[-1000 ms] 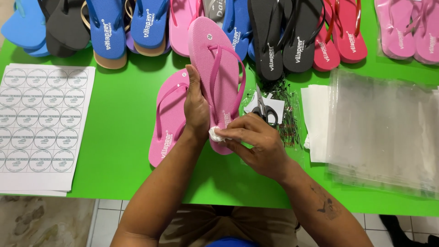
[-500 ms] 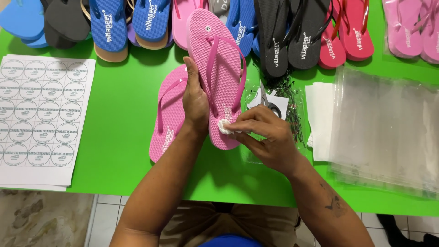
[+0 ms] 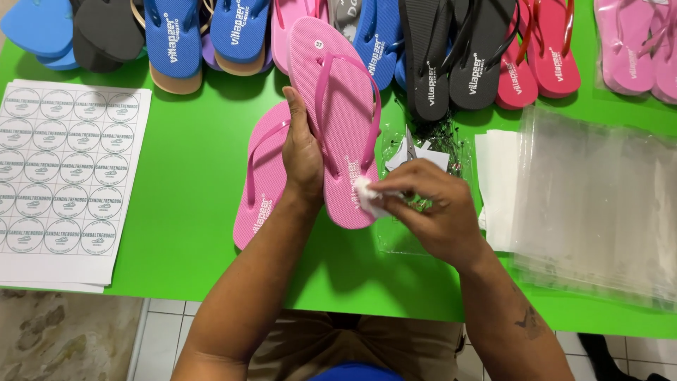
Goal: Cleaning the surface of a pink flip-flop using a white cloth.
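Note:
My left hand (image 3: 302,152) grips the left edge of a pink flip-flop (image 3: 338,120), holding it raised and tilted over the green table (image 3: 190,176). My right hand (image 3: 430,208) pinches a small white wad (image 3: 367,195) against the flip-flop's heel edge. A second pink flip-flop (image 3: 259,180) lies flat on the table under my left hand. Small scissors (image 3: 411,146) and a clear bag of black tag pins (image 3: 441,141) sit just beyond my right hand.
A sheet of round stickers (image 3: 63,176) lies at the left. Clear plastic bags (image 3: 599,204) and white paper (image 3: 497,183) are stacked at the right. Blue, black, red and pink flip-flops (image 3: 437,56) line the far edge. Tiled floor shows below the near edge.
My right hand has slid the white wad along the heel end of the held flip-flop. My left hand keeps the same grip, and the view has shifted slightly.

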